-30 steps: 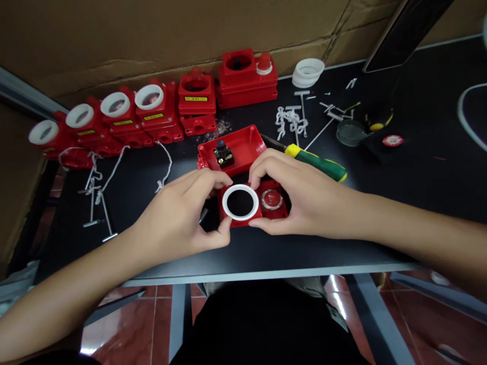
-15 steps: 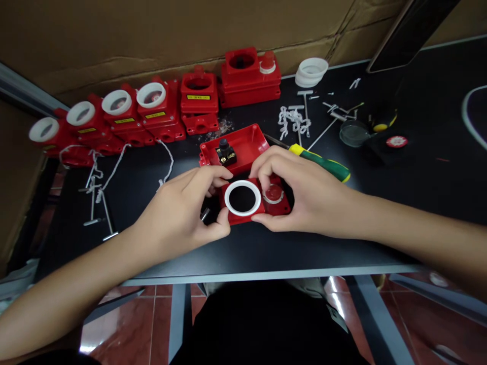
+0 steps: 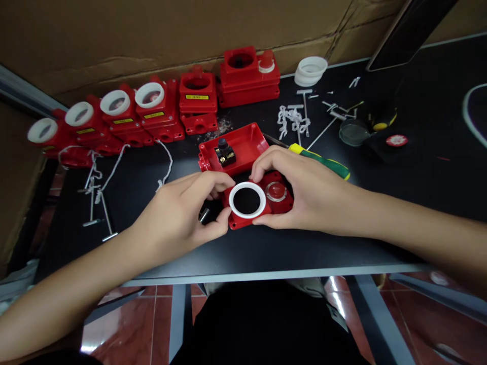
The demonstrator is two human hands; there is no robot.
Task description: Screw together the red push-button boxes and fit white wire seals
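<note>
A red housing cover (image 3: pixel 236 221) lies on the black table in front of me, a white threaded ring (image 3: pixel 232 202) seated over its round opening. To the right of the ring, the cover carries a round red lens (image 3: pixel 276 191). My left hand (image 3: pixel 190 205) is curled in a pinch at the ring's left edge, thumb below and fingers above. With thumb at the front edge and fingers at the back, my right hand (image 3: pixel 300 190) grips the cover. Just behind sits an open red box (image 3: pixel 247 147) with a black switch (image 3: pixel 225 153) inside.
Several red housings (image 3: pixel 163 114), most with white rings, line the back left. A green-yellow screwdriver (image 3: pixel 323 161) lies beyond my right hand. White rings (image 3: pixel 310 71), T-handled rods (image 3: pixel 305 111), a clear disc (image 3: pixel 353 133) and white cord (image 3: pixel 292 119) are at the right.
The cover with its ring has shifted slightly right and turned a little. My right fingers have moved off the red lens, which shows more fully now. My left hand stays at the ring's edge.
</note>
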